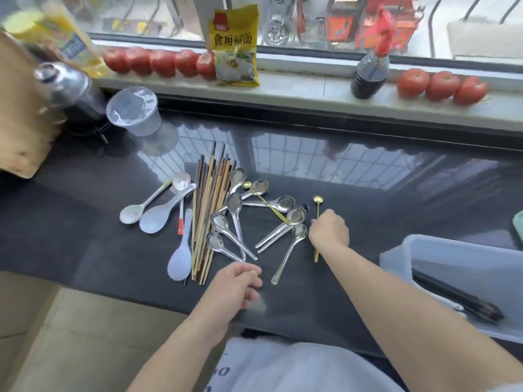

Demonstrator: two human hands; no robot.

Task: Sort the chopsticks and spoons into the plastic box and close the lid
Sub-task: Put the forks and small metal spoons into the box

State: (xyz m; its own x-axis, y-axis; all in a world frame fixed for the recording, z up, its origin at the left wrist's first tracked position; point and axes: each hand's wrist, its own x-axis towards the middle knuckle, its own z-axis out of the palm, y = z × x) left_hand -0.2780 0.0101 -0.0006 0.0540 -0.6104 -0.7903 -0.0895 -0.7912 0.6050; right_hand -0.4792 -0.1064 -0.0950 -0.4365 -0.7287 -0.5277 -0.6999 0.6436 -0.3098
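dark counter (368,193); right hand (329,230) hides gold spoon (317,205) handle's middle

Surface (368,193): glossy black, mirroring a pale window grid.
Chopsticks (210,213), mid-surface: striped bundle of tan, brown and dark sticks.
Plastic spoons (158,213), left of chopsticks: white; one handle tipped red.
Metal spoons (235,219), right of chopsticks: shiny silver.
Slim spoons (317,205), right of chopsticks: gold.
Plastic box (441,250), far right of chopsticks: translucent white, black sticks inside.
Tomatoes (158,62), on sill behind chopsticks: red.
Packet (235,43), on sill behind chopsticks: yellow, red logo.
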